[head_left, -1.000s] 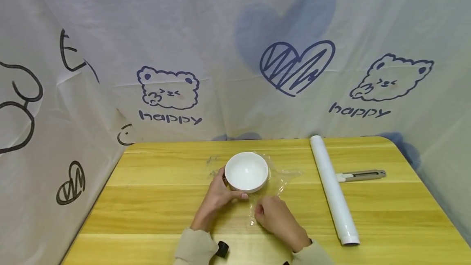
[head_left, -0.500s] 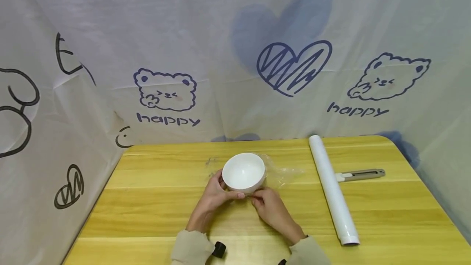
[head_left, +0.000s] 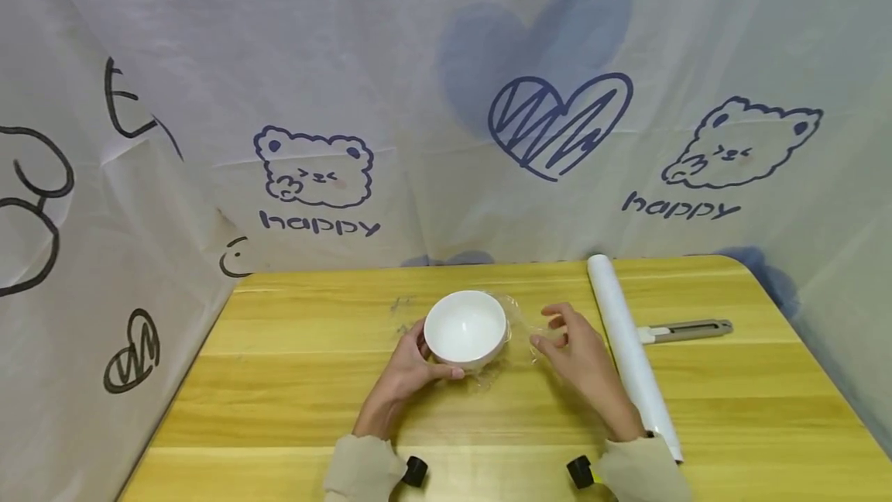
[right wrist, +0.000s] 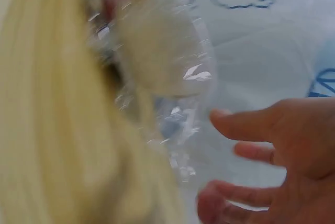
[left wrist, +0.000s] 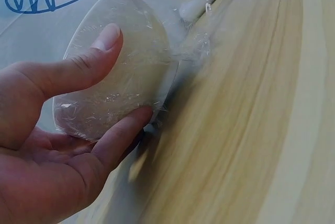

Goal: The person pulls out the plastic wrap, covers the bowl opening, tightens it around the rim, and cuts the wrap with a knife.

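A white bowl (head_left: 465, 328) is tilted slightly on the wooden table, its outside covered by clear plastic wrap (left wrist: 196, 48). My left hand (head_left: 407, 369) grips it from the left, thumb across the wrapped near side and fingers around the base, as the left wrist view shows. Loose wrap sticks out to the right of the bowl. Beside that loose end is my right hand (head_left: 581, 355), its thumb and fingers spread apart. In the right wrist view a gap lies between the thumb and the crumpled wrap (right wrist: 180, 124), and nothing is held.
A long white roll (head_left: 616, 316) lies front to back on the right of the table (head_left: 279, 386), close behind the right forearm. Right of it rests a beige utility knife (head_left: 686, 331). A printed cloth (head_left: 418, 99) hangs along the back and sides.
My right hand first moved to the bowl's near side and tucked wrap there, then swung right to the loose end, its fingers spreading. The left hand keeps holding the bowl.
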Available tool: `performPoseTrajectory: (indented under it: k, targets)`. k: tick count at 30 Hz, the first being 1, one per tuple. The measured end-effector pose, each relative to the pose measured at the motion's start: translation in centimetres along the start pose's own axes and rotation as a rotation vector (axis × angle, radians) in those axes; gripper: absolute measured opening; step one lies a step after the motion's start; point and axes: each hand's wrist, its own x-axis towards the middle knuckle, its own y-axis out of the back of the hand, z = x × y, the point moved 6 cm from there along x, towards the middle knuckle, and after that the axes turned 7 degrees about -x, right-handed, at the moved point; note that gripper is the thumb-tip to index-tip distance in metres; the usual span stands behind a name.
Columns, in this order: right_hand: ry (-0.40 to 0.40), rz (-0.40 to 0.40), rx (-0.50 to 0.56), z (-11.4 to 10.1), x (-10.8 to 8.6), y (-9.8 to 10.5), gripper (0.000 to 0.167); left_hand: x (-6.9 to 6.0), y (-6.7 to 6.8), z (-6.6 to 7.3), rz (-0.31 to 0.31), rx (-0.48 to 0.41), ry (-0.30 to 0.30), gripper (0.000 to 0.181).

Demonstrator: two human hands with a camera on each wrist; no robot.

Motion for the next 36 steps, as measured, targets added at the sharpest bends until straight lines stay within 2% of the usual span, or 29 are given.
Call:
performPoseTrajectory:
  k: [2, 4, 9, 13, 18, 20, 24, 27, 29, 32, 36]
  targets:
    - [0.025, 0.023, -0.084, 0.1, 0.1, -0.6, 0.056, 0.0, 0.0, 0.0, -0.013, 0.001, -0.01, 0.106]
    - [0.045, 0.008, -0.109, 0.1, 0.2, -1.6, 0.06, 0.0, 0.0, 0.0, -0.028, -0.009, -0.017, 0.106]
    - [0.023, 0.062, -0.106, 0.1, 0.4, -2.1, 0.028, 0.1, -0.5, 0.1, -0.104, -0.011, -0.067, 0.108]
    - [0.015, 0.007, -0.13, 0.5, 0.3, -1.7, 0.018, 0.2, -0.8, 0.2, -0.128, -0.001, -0.094, 0.11]
    - [0.044, -0.067, -0.138, 0.8, 0.0, -1.4, 0.012, -0.1, -1.2, 0.2, -0.085, 0.001, -0.045, 0.13]
    - [0.066, -0.088, -0.126, 0.5, -0.1, -1.5, 0.009, -0.3, -1.6, 0.3, -0.063, 0.045, -0.053, 0.142]
    - [0.108, -0.106, -0.115, -0.1, -0.1, -2.2, 0.015, -0.5, -2.6, 0.6, 0.025, 0.176, -0.121, 0.152]
    - [0.152, -0.063, -0.157, -0.9, -0.2, -2.4, 0.013, -0.5, -3.0, 0.6, 0.082, 0.221, -0.178, 0.145]
    - [0.175, -0.03, -0.218, -1.4, -0.2, -2.2, 0.017, -0.5, -3.1, 0.5, 0.095, 0.224, -0.203, 0.136]
    - [0.171, -0.026, -0.283, -1.7, -0.4, -1.7, 0.023, -0.4, -3.0, 0.3, 0.096, 0.221, -0.22, 0.127]
    - [0.164, -0.024, -0.318, -1.7, -0.6, -1.2, 0.027, -0.4, -2.9, 0.3, 0.111, 0.243, -0.223, 0.125]
